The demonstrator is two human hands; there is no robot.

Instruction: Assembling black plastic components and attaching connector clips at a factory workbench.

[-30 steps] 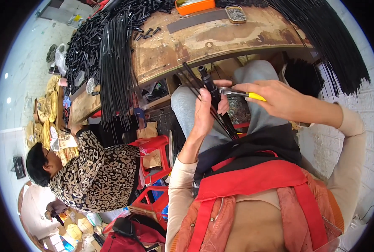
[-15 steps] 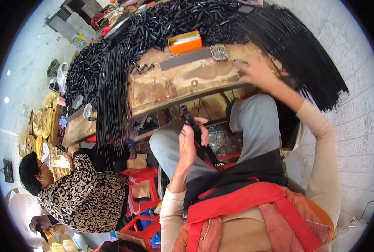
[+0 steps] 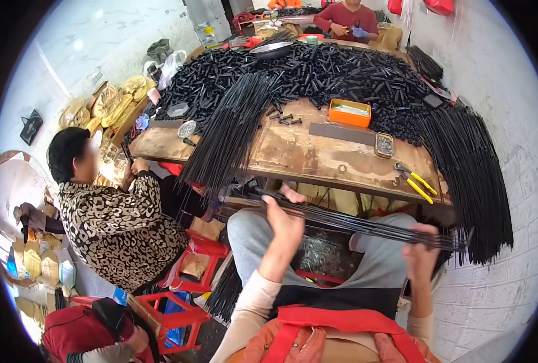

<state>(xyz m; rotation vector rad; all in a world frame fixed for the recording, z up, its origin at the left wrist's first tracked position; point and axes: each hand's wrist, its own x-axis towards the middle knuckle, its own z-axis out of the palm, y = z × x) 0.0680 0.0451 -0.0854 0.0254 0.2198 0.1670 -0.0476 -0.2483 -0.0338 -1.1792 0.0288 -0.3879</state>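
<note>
A bundle of thin black rods lies crosswise above my lap, just below the table's front edge. My right hand is closed round it close to its right end, slightly smeared by motion. Near the other end, my left hand has the bundle between thumb and fingers. Whether that palm also holds a black tubular piece is hidden. Pliers with yellow handles rest on the wooden tabletop, beyond my right hand. A small tray of metal bits and an orange box stand farther back.
Black tubular parts are heaped across the table's far side. Long black rods hang over the edge at left and right. A co-worker in a patterned top sits at left beside red stools; another person works opposite.
My right hand has come down from the tabletop and now grips rods across my lap. The left hand's black tubular piece no longer shows. The view has shifted, and the yellow-handled pliers are visible on the table.
</note>
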